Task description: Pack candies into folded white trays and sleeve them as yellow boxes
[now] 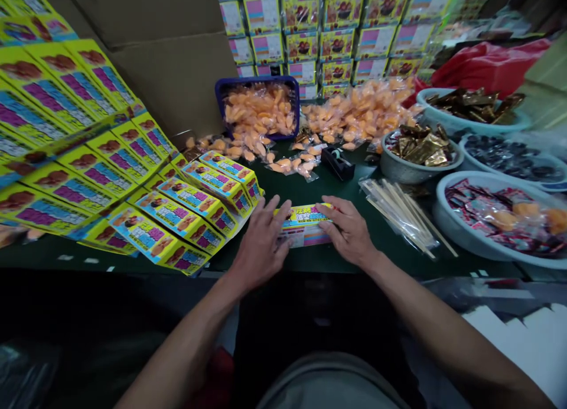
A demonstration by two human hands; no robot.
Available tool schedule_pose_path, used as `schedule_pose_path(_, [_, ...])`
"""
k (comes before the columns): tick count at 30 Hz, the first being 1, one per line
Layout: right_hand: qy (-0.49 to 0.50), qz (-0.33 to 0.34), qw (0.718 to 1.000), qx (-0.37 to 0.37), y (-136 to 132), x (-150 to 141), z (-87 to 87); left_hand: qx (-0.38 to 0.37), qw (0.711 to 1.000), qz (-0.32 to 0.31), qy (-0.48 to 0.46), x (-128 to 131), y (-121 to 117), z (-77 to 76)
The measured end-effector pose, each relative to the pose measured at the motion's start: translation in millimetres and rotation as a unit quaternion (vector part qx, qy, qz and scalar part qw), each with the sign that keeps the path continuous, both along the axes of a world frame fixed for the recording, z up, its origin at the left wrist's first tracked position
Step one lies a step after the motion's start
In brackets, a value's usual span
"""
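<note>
A small printed carton (305,223), yellow, blue and pink, lies on the dark green table in front of me. My left hand (262,243) grips its left end, with the fingers over the top and the thumb at the near side. At the right end, my right hand (352,229) holds the carton between thumb and fingers. Parts of both ends are hidden under the fingers. Just left of my left hand are rows of similar yellow cartons (162,226), piled up and leaning. A black tape dispenser (339,162) stands beyond the carton.
Wrapped wooden sticks (398,214) lie to the right. Bowls hold red packets (469,205), gold packets (425,148) and dark packets (514,158). Behind are a blue basket (218,101), wrapped orange pieces (354,113), a cardboard sheet (172,78) and stacked cartons (336,39).
</note>
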State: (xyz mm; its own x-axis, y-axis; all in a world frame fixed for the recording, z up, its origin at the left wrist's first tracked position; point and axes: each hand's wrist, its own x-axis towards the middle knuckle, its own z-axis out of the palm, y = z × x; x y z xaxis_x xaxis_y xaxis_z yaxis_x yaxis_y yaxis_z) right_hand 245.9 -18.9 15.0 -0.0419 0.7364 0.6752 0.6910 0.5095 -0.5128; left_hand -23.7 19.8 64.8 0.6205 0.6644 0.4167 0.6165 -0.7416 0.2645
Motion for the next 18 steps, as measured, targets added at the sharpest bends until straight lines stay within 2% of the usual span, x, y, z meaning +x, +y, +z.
schedule_pose_path(2, [-0.003, 0.003, 1.000, -0.001, 0, 1, -0.4, -0.022, 0.999, -0.016, 0.019, -22, 2, 16.9])
schedule_pose_path(5, [-0.003, 0.012, 1.000, 0.004, 0, 2, -1.6, 0.036, 0.994, 0.042, 0.098, -47, 6, 34.0])
schedule_pose_path(8, [-0.003, 0.012, 1.000, 0.008, 0, 3, -3.0, 0.091, 0.970, 0.054, 0.219, -52, 11, 38.6])
schedule_pose_path(11, [-0.004, 0.015, 1.000, 0.002, 0, 4, -4.1, 0.095, 0.954, 0.043, 0.281, -45, 18, 44.9])
schedule_pose_path(14, [-0.004, 0.024, 1.000, -0.006, -1, 5, -4.6, 0.036, 0.962, 0.053, 0.265, -35, 28, 61.4])
schedule_pose_path(18, [0.002, 0.025, 1.000, -0.015, -2, 6, -5.6, -0.092, 0.979, 0.062, 0.169, -24, 42, 88.0])
